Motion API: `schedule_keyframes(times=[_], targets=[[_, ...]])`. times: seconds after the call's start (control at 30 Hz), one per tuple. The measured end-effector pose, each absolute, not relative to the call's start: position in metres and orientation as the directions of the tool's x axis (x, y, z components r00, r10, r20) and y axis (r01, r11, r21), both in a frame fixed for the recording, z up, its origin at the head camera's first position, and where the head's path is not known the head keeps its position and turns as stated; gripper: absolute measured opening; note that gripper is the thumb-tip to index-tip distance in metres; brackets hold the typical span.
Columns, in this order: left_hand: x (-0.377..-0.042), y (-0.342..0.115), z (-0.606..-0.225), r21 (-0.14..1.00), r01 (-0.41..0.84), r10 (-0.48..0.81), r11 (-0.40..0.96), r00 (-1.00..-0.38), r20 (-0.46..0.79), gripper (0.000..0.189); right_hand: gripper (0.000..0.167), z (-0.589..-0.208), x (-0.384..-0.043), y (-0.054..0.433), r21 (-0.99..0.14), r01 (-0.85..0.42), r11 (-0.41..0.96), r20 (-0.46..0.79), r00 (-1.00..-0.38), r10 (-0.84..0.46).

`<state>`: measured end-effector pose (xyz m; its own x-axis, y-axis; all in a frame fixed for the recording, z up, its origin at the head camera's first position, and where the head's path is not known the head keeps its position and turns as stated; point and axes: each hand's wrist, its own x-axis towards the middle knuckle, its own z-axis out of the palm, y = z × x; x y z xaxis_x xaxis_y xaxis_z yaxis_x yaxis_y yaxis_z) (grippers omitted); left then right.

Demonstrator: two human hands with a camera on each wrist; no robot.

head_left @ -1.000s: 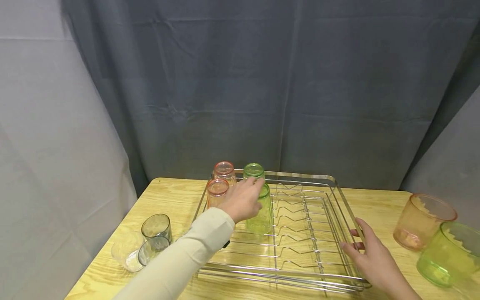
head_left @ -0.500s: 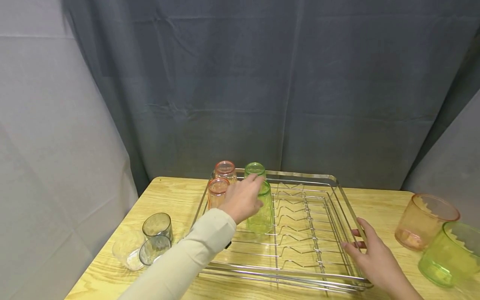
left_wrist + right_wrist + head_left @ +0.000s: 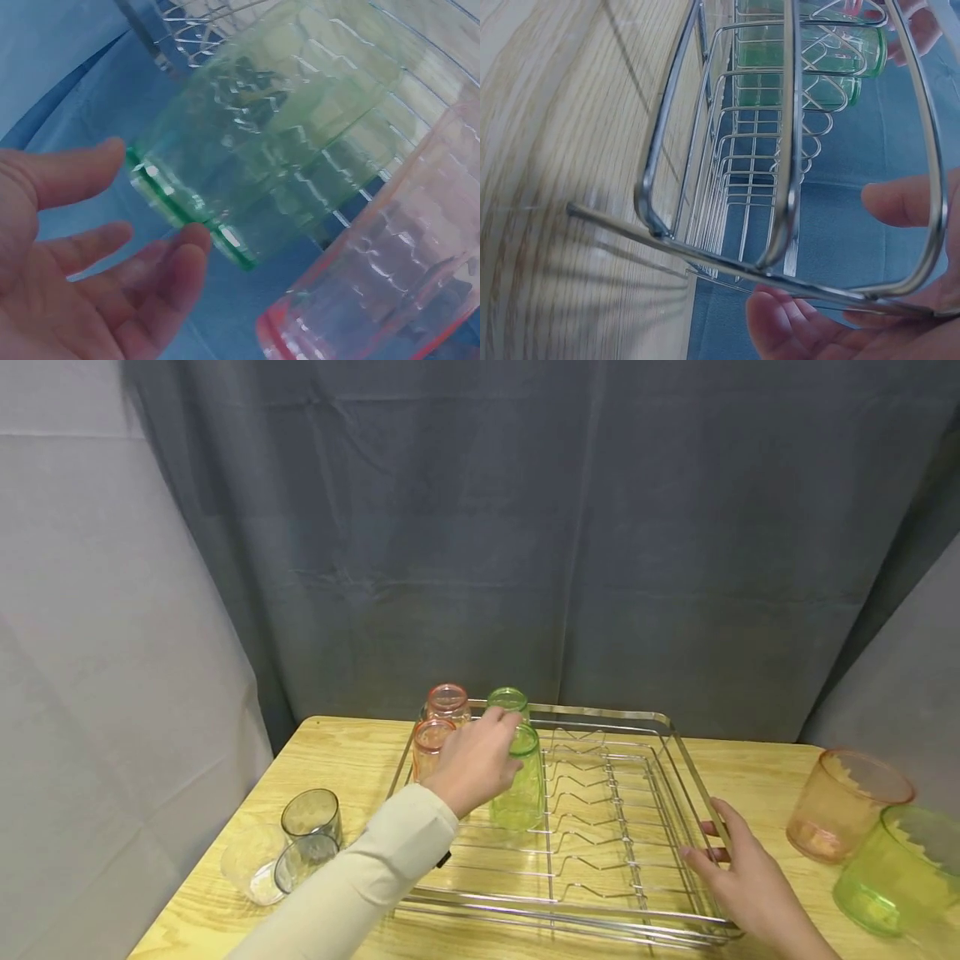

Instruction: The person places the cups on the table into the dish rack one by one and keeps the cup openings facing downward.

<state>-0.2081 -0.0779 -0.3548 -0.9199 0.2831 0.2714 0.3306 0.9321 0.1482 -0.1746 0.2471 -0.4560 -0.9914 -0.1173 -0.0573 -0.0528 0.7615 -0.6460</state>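
Observation:
My left hand (image 3: 476, 760) is over the nearer upside-down green glass (image 3: 521, 797) on the wire dish rack (image 3: 600, 906). In the left wrist view, its thumb and loosely bent fingers are spread beside the green glass base (image 3: 176, 199), fingertips right at the edge. Another green glass (image 3: 507, 700) stands inverted behind. Two orange-pink glasses (image 3: 447, 700) stand upside down to their left, the nearer partly hidden by the hand. My right hand (image 3: 738, 872) holds the rack's right rim between thumb and fingers; the right wrist view shows the metal rim (image 3: 802, 281) passing between them.
On the wooden table (image 3: 337, 747), a smoky dark glass (image 3: 311, 814), another tilted dark one and a clear glass (image 3: 258, 864) sit at left. A large orange container (image 3: 847, 802) and a green container (image 3: 896, 868) stand right of the rack. Grey curtains (image 3: 465, 527) hang behind.
My left hand has shifted slightly left, and its fingers have loosened at the nearer green glass. The right hand keeps its hold on the rack's rim.

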Motion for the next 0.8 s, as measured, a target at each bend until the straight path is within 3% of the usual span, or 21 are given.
schedule_keyframes(times=[0.27,0.5,0.8], targets=[[-0.179,-0.093,-0.335,0.229,0.415,0.278,0.880,-0.843,0.460,0.023,0.096,-0.454,-0.175,0.246,-0.654,-0.015,0.757,-0.108,-0.988,-0.113],[-0.139,-0.105,-0.318,0.262,0.519,0.292,0.814,-0.754,0.588,0.013,0.097,-0.453,-0.176,0.248,-0.653,-0.017,0.757,-0.107,-0.988,-0.114],[-0.111,-0.128,-0.316,0.401,0.473,0.206,0.785,-0.809,0.551,0.017,0.099,-0.452,-0.176,0.246,-0.661,0.007,0.750,-0.132,-0.985,-0.107]])
